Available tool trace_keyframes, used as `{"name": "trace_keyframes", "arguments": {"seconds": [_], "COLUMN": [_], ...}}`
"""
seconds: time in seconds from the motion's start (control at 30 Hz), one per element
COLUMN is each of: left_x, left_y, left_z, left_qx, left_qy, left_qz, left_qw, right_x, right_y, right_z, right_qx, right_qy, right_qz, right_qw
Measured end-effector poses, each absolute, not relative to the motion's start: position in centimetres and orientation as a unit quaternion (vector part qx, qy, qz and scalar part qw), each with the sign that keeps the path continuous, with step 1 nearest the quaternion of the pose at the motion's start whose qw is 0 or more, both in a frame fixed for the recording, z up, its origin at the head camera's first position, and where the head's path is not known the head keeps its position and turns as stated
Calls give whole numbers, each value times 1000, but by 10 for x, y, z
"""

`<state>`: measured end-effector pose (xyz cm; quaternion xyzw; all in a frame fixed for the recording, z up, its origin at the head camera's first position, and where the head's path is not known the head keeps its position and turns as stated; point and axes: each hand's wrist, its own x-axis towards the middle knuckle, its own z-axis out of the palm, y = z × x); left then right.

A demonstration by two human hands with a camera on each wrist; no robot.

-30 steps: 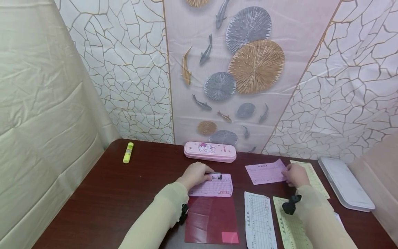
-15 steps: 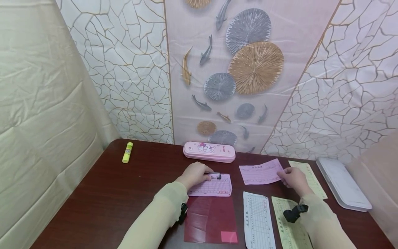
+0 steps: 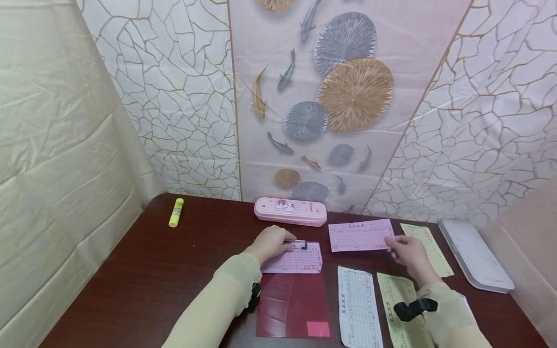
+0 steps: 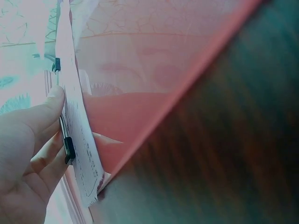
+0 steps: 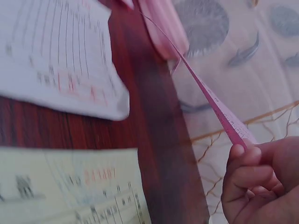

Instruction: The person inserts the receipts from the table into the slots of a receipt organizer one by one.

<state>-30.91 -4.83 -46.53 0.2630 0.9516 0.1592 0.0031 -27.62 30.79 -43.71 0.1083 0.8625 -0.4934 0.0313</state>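
Along the far edge of the red board: left hand pinching the metal clip, with a pink gridded slip lying beneath; whether the clip is squeezed apart, I cannot tell.
Right hand: thumb and fingers gripping a pink lined slip by its right end, held up near the far edge of the surface.
Loose papers: white slip toward the near edge, a yellow slip beside it under the right sleeve, another yellow slip toward the right edge.
Progress: judged partway at most — one slip sits on the board; the gripped slip and loose papers are not yet there.
Far edge: pencil case, closed; glue stick near the far left corner.
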Motion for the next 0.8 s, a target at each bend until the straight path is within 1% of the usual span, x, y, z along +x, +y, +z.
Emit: {"name": "trace_keyframes", "arguments": {"seconds": [0.2, 0.4, 0.8], "left_x": [-310, -310, -309], "left_y": [-48, -48, -46], "left_z": [-466, -466, -466], "left_qx": [264, 271, 265], "left_qy": [952, 950, 952], "left_qz": [158, 154, 150], "left_qw": [5, -8, -12], "right_x": [-261, -245, -225], "right_y": [296, 284, 247], "right_z": [-434, -442, -454], "right_qx": [103, 99, 109], "right_qy": [843, 824, 827], "right_qz": [-526, -554, -546], "right_qw": [50, 59, 72]}}
